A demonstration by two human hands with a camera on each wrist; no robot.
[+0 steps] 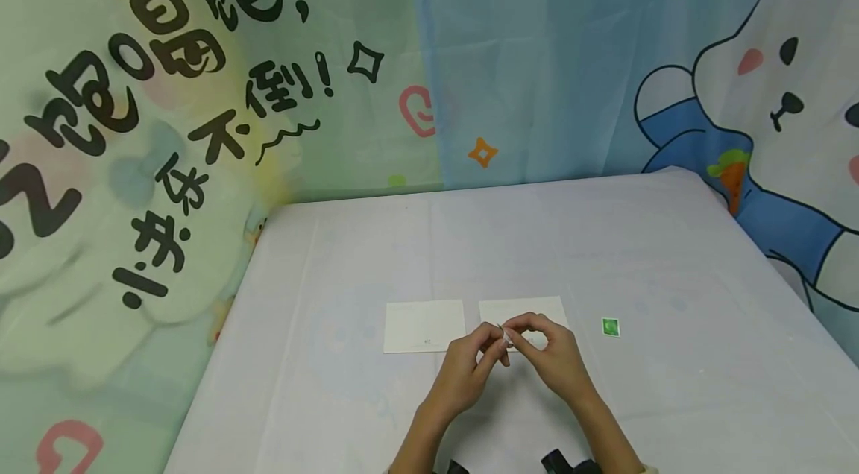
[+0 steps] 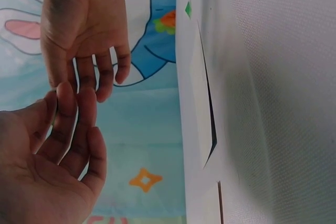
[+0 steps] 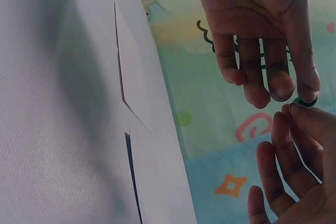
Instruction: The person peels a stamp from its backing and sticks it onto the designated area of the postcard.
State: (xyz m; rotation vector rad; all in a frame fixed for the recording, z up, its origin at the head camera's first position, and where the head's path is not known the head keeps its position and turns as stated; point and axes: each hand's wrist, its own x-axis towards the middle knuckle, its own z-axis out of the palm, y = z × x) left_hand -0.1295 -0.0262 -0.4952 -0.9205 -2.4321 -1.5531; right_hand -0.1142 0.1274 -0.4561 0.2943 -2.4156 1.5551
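A small thin piece (image 1: 506, 337), whitish in the head view and dark green along its curved edge (image 3: 305, 101) in the right wrist view, is between my two hands. My left hand (image 1: 464, 370) pinches it between thumb and forefinger. From the other side, the thumb and forefinger of my right hand (image 1: 558, 364) meet at the same piece, fingertips against fingertips. Both hands are raised over the table, in front of two white cards. The left card (image 1: 424, 325) shows fully in the head view, while my right hand covers part of the right card (image 1: 523, 308).
To the right of the cards, a small green stamp with a white border (image 1: 611, 327) lies flat on the white-covered table (image 1: 335, 250). Printed cloth hangings (image 1: 523, 71) enclose the back and left side. Dark objects (image 1: 560, 462) show at the near edge, between the forearms.
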